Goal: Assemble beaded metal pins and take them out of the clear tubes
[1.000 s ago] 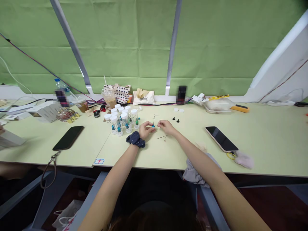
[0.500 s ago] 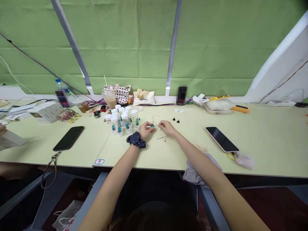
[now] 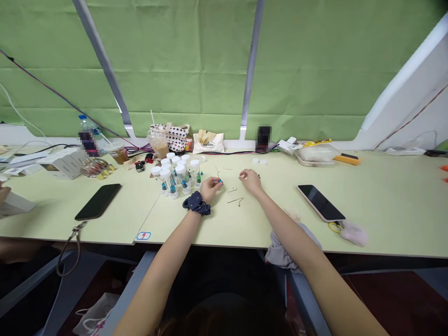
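My left hand (image 3: pixel 210 188), with a dark dotted scrunchie (image 3: pixel 197 203) at its wrist, is closed in a pinch on a small blue piece (image 3: pixel 220 182). A thin rod (image 3: pixel 217 172) sticks up from that piece. Apart from it to the right, my right hand (image 3: pixel 250 182) hovers low over the table with loosely curled fingers; no held thing shows in it. A bit of a small black part (image 3: pixel 259 176) peeks out beside its knuckles. Between the hands lie a short bent thin rod (image 3: pixel 232 190) and, nearer me, a longer bent one (image 3: pixel 235 201).
Several white-capped clear tubes (image 3: pixel 181 172) with blue and green pieces stand left of my hands. White caps (image 3: pixel 259 161) lie behind my right hand. Phones lie at left (image 3: pixel 98 201) and right (image 3: pixel 321 202). Drink cups (image 3: pixel 159 144) and bags (image 3: pixel 208 141) line the back.
My right hand has moved away from the blue piece, rightward over the small black parts. A short bent rod now shows on the table. The rod at the blue piece leans more to the left.
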A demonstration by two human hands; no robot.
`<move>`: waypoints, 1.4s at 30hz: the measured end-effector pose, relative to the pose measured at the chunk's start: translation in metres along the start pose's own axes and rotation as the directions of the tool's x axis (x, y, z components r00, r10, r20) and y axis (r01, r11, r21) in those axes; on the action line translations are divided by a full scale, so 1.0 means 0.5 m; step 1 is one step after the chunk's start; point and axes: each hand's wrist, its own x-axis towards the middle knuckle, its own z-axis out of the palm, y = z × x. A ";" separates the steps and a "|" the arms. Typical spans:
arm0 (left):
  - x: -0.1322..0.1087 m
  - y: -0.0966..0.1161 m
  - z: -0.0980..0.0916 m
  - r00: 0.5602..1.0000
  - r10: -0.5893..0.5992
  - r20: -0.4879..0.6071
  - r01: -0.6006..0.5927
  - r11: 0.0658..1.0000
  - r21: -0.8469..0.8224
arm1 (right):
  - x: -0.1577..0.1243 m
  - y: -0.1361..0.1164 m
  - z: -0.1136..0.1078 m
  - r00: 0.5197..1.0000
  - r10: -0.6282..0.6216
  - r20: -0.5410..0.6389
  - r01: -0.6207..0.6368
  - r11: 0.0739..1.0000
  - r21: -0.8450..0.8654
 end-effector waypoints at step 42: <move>-0.019 0.041 -0.007 0.979 -0.132 0.155 0.163 0.964 -0.209 | -0.033 -0.047 0.026 0.902 -0.354 0.247 0.151 0.795 0.588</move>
